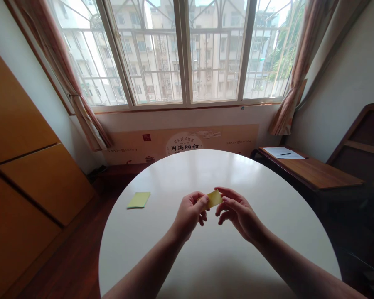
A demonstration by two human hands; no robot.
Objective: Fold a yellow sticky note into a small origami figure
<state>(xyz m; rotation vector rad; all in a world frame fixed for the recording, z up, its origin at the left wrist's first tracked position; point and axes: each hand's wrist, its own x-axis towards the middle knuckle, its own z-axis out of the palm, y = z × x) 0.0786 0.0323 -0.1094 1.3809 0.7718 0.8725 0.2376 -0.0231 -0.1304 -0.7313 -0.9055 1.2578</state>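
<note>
- Head view: yellow paper [215, 199] held over white table [162, 257], long axis roughly sideways.
- Left hand [190, 212]: thumb and fingers pinch its left end.
- Right hand [239, 212]: curled at right end, can't tell if gripping.

From my remote station I record one small yellow paper piece [214, 199], four-sided, its visible face plain. I find it raised above the table [174, 170], canted, its upper edge climbing toward the right. The left hand [190, 211] pinches its left end (the thumb covers part of that face). The right hand [239, 214] has fingers at its right end; I cannot confirm contact there.
</note>
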